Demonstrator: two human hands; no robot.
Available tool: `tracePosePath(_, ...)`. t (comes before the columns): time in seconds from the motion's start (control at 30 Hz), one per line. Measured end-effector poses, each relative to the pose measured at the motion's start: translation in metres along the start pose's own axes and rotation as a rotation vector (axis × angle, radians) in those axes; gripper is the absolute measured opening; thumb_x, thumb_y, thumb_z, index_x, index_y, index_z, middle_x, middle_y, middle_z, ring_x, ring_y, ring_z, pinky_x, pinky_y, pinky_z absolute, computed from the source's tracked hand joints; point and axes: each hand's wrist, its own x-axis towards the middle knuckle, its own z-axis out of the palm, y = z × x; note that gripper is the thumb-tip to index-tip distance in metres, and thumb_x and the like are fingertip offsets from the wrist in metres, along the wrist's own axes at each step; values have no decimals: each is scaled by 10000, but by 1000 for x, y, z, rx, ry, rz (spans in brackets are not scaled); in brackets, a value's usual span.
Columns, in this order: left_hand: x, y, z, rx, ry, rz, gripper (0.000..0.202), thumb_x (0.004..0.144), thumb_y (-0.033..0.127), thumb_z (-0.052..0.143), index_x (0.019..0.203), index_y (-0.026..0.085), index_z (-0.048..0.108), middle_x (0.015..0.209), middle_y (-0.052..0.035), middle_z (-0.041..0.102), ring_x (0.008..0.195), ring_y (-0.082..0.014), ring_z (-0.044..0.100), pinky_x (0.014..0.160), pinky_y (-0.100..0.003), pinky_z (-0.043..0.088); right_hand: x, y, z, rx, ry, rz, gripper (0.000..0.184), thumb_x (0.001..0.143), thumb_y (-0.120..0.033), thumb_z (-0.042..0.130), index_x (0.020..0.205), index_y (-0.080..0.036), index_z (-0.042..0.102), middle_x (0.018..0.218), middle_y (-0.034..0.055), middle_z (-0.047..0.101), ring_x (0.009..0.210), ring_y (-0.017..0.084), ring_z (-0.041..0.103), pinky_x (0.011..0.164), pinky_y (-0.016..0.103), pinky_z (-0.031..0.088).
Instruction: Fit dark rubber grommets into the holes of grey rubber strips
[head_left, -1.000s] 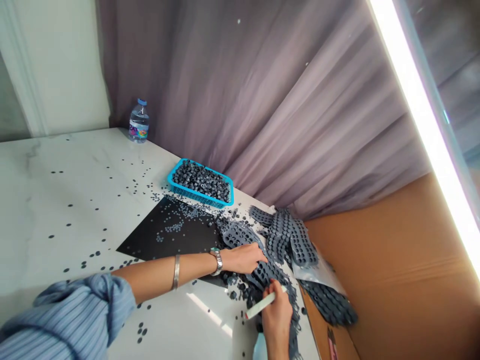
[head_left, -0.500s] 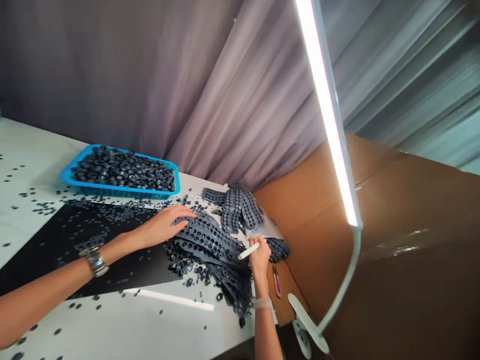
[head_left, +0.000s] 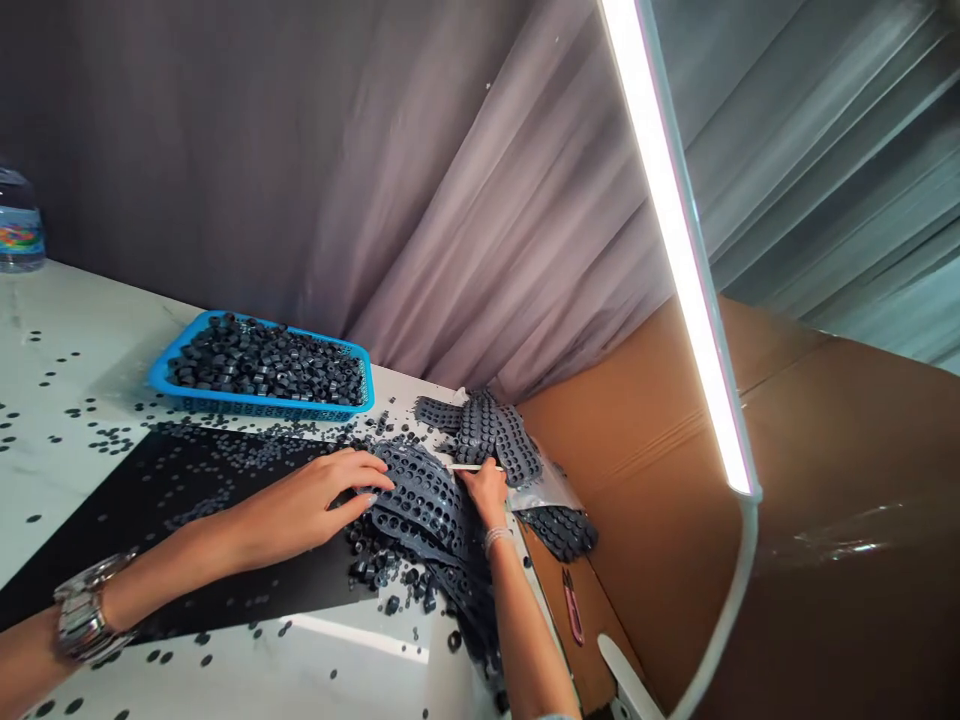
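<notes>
My left hand [head_left: 330, 500] rests at the left edge of a dark grey sheet with rows of round holes [head_left: 416, 487]. Its fingers are stretched out and the thumb is apart from them. On the sheet's other side, my right hand [head_left: 487, 490] is closed around a slim white pen-like stick [head_left: 472, 467], which points left across the top of the sheet. More perforated sheets lie bunched beneath. Small black rings [head_left: 375, 570] are scattered around the pile's left and lower sides.
A blue basket [head_left: 157, 382] heaped with black rings stands behind a black mat [head_left: 247, 600]. Other dotted strips [head_left: 480, 420] lie at the back. Pink-handled snips [head_left: 574, 610] lie on cardboard, near a lit lamp [head_left: 679, 250]. A bottle [head_left: 21, 225] stands far left.
My right hand has moved up and left along the sheet with the white stick, now nearly level. My left hand stays at the sheet's edge. The view has shifted, bringing the bottle in.
</notes>
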Motion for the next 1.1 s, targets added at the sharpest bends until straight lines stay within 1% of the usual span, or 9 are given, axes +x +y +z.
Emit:
tracePosePath(0.17, -17, 3, -18, -34, 46, -29, 334, 933, 361, 434, 1172, 349, 667, 1350, 6, 582, 1250, -215, 518, 1097, -398, 363, 2, -1, -20, 1, 50, 67, 375, 920, -383, 582, 1219, -158, 558, 1198, 93, 607, 1033, 220, 618, 882, 436, 521)
tracePosePath(0.4, -36, 2, -38, -137, 174, -48, 298, 899, 333, 480, 1096, 310, 701, 1203, 9, 672, 1071, -192, 609, 976, -337, 439, 29, 8, -118, 116, 270, -8, 267, 913, -279, 535, 1133, -130, 561, 1012, 94, 638, 877, 197, 614, 790, 355, 493)
tracePosePath(0.53, -44, 4, -45, -269, 187, -187, 279, 871, 374, 509, 1001, 275, 735, 986, 1, 733, 831, -177, 636, 772, -300, 478, 36, -20, -173, 222, 434, -121, 233, 824, -224, 470, 1032, -138, 531, 885, 89, 629, 772, 203, 558, 711, 310, 411)
tracePosePath(0.63, -49, 2, -44, -507, 141, -295, 374, 877, 483, 482, 908, 217, 742, 946, -43, 740, 790, -187, 636, 650, -283, 468, 24, -60, -193, 311, 489, -243, 185, 791, -279, 480, 948, -181, 499, 842, 53, 604, 727, 189, 521, 665, 292, 375)
tracePosePath(0.7, -53, -5, -39, -789, 95, -370, 448, 880, 536, 465, 900, 174, 726, 992, -90, 737, 826, -199, 661, 659, -289, 491, 5, -89, -196, 366, 460, -346, 155, 771, -305, 515, 885, -207, 476, 776, 14, 582, 686, 170, 509, 640, 274, 365)
tracePosePath(0.83, -65, -34, -26, -1403, -8, -543, 544, 879, 587, 435, 949, 113, 691, 1024, -177, 726, 970, -253, 692, 903, -370, 516, -60, -138, -188, 471, 333, -537, 247, 744, -389, 592, 795, -235, 406, 643, -48, 508, 575, 139, 483, 568, 252, 347)
tracePosePath(0.9, -71, -52, -27, -1583, 13, -596, 600, 870, 615, 416, 930, 80, 682, 1021, -227, 712, 1016, -290, 682, 933, -388, 517, -98, -151, -182, 680, 128, -631, 298, 747, -404, 606, 792, -249, 355, 587, -73, 459, 508, 128, 457, 514, 243, 324)
tracePosePath(1.0, -80, -77, -42, -1742, 251, -647, 624, 814, 652, 503, 909, 55, 659, 1040, -278, 684, 1047, -339, 659, 900, -417, 545, -142, -158, -165, 795, -44, -727, 358, 743, -397, 635, 766, -258, 306, 596, -85, 423, 504, 111, 422, 515, 237, 333)
tracePosePath(1.1, -92, -100, -62, -1727, 620, -663, 352, 753, 459, 712, 862, 133, 634, 972, -179, 699, 946, -267, 674, 832, -386, 572, -166, -160, -134, 689, -115, -842, 321, 743, -374, 626, 755, -245, 333, 711, -49, 516, 576, 108, 429, 575, 242, 360)
